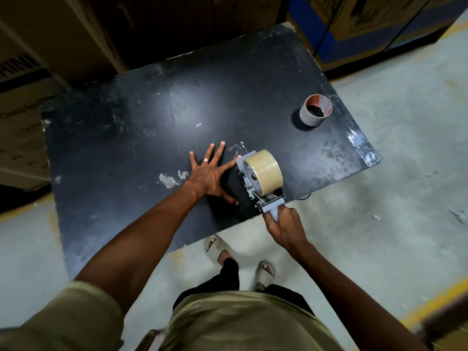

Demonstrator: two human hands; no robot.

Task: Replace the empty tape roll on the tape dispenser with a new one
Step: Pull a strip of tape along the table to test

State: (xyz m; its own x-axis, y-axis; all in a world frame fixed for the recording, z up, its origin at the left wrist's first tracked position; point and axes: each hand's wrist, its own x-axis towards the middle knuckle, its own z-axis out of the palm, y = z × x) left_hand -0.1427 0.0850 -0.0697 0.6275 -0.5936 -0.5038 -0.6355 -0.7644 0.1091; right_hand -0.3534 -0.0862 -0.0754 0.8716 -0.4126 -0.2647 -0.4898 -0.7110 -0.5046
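My right hand (285, 228) is wrapped tight round the grey handle of the tape dispenser (255, 188), at the near edge of the black table (126, 127). The full tan roll (263, 171) sits on the dispenser hub just up and forward of that grip, so the new roll looks mounted already. Dispenser's long axis runs from my right fist away and slightly left, toward the front plate.

Left hand (211, 173) lies flat, fingers spread and straight, holding nothing, pressed on the table just left of the dispenser. Its forefinger reaches up beside the front plate and its thumb lies by the dark base. Cannot tell if it pins a tape end; something clear and wrinkled shows just past the fingertips.

Empty roll (316, 110), a bare cardboard core standing on end, is well apart, forward and right of my right grip, near the far right table edge. Right hand is the nearer one to it.

My guess: swap is basically done, and what's left is threading or a test pull. That pull would go along the dispenser's axis, back toward me, left palm anchoring. Risk: tape end slips off the plate.
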